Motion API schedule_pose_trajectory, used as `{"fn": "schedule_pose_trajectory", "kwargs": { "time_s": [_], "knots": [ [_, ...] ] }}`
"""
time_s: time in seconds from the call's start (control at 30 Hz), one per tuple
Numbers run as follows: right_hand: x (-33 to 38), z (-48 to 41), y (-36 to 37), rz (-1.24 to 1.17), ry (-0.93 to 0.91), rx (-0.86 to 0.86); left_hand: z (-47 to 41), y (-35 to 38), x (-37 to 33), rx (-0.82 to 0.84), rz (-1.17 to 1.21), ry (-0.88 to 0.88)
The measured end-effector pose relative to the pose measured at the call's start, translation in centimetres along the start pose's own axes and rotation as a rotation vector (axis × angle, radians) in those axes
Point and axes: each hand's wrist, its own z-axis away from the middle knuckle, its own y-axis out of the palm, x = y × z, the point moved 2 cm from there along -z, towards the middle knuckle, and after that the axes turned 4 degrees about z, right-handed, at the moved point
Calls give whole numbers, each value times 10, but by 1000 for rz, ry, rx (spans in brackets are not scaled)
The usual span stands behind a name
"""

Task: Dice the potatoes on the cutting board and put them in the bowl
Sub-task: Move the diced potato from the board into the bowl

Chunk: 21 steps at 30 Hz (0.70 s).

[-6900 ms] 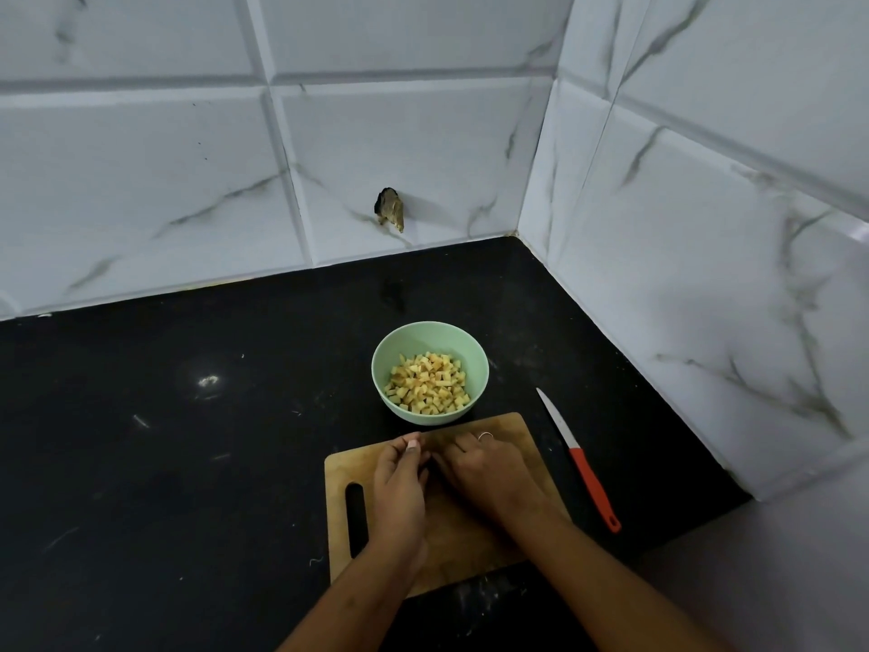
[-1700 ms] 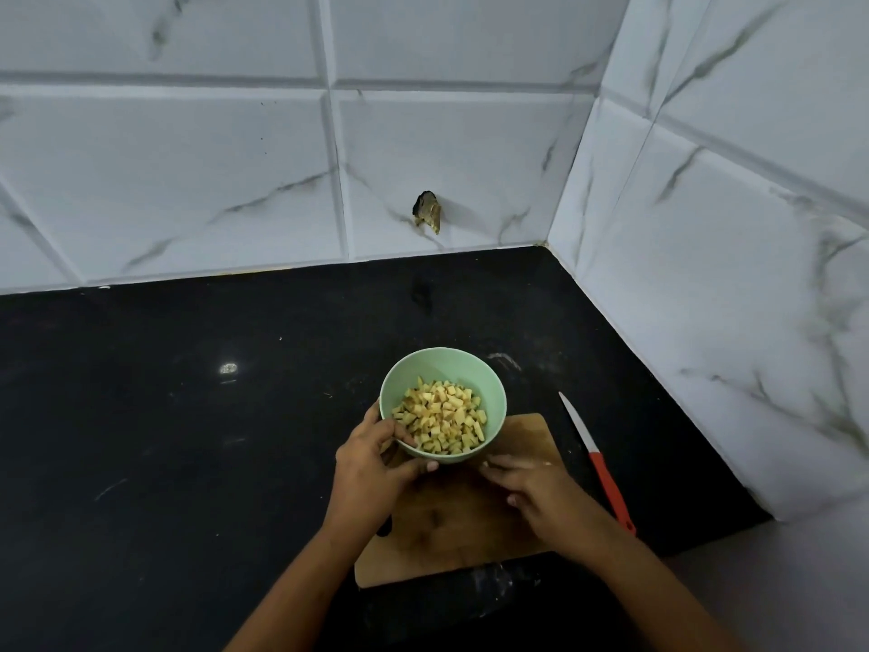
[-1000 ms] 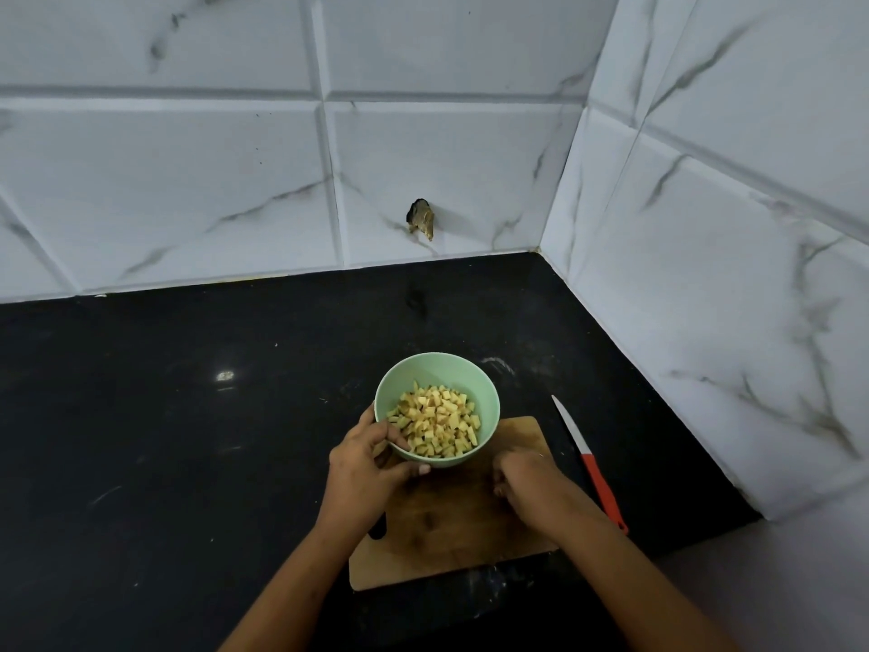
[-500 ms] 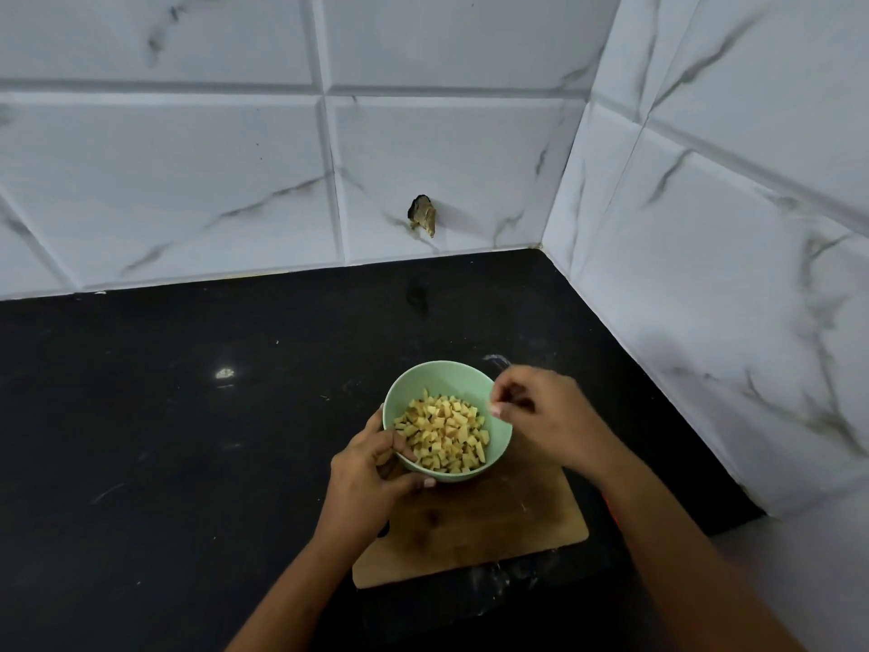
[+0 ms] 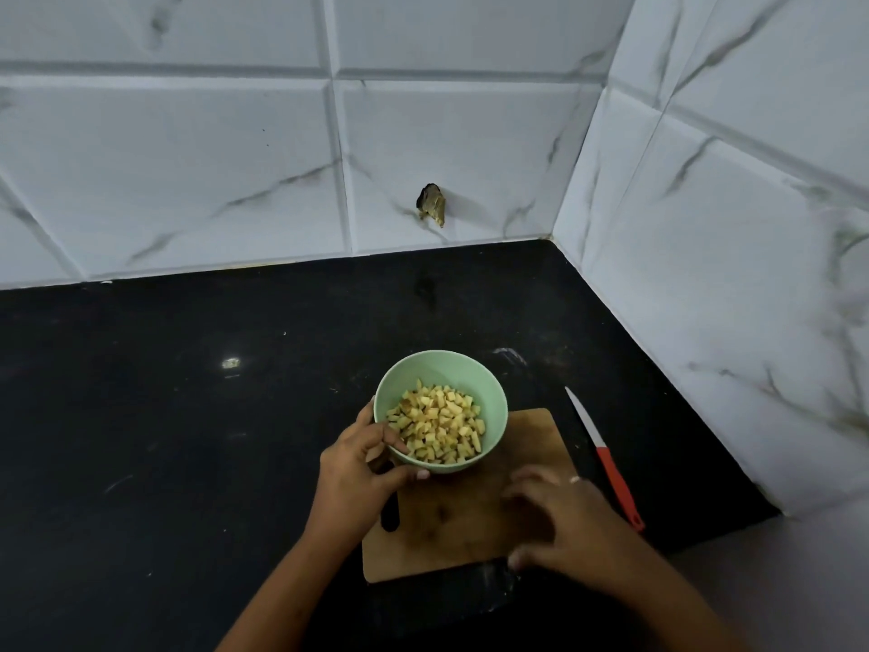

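A mint-green bowl (image 5: 489, 392) full of diced yellow potato pieces (image 5: 437, 423) is held tilted toward me over the far left of the wooden cutting board (image 5: 451, 538). My left hand (image 5: 357, 482) grips the bowl's near-left rim, thumb under it and a finger over the edge. My right hand (image 5: 559, 524) is blurred and hovers low over the board's right part, fingers spread and relaxed, holding nothing that I can see. No potato pieces show on the bare board.
A knife (image 5: 606, 463) with a white blade and red handle lies on the black counter (image 5: 188, 416) just right of the board. Marble-tiled walls meet in a corner behind and to the right. A dark stub (image 5: 431, 203) sticks out of the back wall.
My right hand has come back from over the bowl's rim down to the right part of the board. My left hand keeps holding the tilted bowl in the same place.
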Motion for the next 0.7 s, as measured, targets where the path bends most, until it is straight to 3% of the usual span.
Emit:
{"fn": "schedule_pose_trajectory", "kwargs": {
  "time_s": [0.13,0.53,0.7],
  "knots": [
    [0,-8,25,173,-54,-75,-3,-4,-2,-7,21,-5],
    [-9,-114,-4,172,-127,-120,-35,1,4,-42,-51,-9],
    [-14,-128,-17,134,-110,-60,-64,0,2,-71,-83,-1]
  ]
}}
